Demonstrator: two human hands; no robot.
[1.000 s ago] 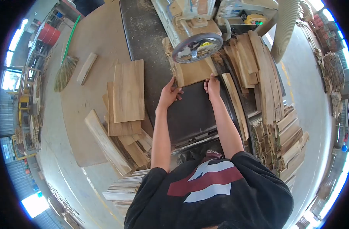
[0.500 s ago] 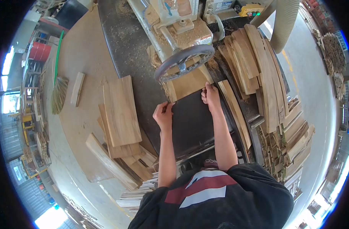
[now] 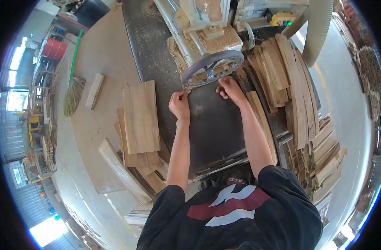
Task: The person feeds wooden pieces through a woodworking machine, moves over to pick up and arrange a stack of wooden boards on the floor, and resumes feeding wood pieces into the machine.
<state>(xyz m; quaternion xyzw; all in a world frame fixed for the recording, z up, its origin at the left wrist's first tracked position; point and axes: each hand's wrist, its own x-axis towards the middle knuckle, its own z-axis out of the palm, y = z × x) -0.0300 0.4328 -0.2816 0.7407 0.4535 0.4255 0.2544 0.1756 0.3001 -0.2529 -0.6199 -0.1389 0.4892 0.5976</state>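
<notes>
Beneath the handwheel [image 3: 212,68] of a woodworking machine lies a flat wooden board [image 3: 198,78], mostly hidden by the wheel and the machine head. My left hand [image 3: 180,105] is closed, thumb and fingertips together at the board's near left corner. Curled fingers of my right hand [image 3: 232,91] meet the board's near right end, just below the wheel's rim; the exact contact is partly hidden. Under both forearms spreads the dark machine table [image 3: 211,125], dusted with shavings farther back.
Left of the table, wide boards [image 3: 140,118] are stacked on a brown sheet, with a green-handled broom [image 3: 75,93] beyond. Curved wood strips [image 3: 296,91] are piled on the right. One narrow strip [image 3: 261,121] lies along the table's right edge. A thick hose [image 3: 317,33] hangs at upper right.
The board has slid forward under the handwheel, and much less of it shows. Both my hands have moved forward with it, baring more of the dark table. The camera view has shifted slightly.
</notes>
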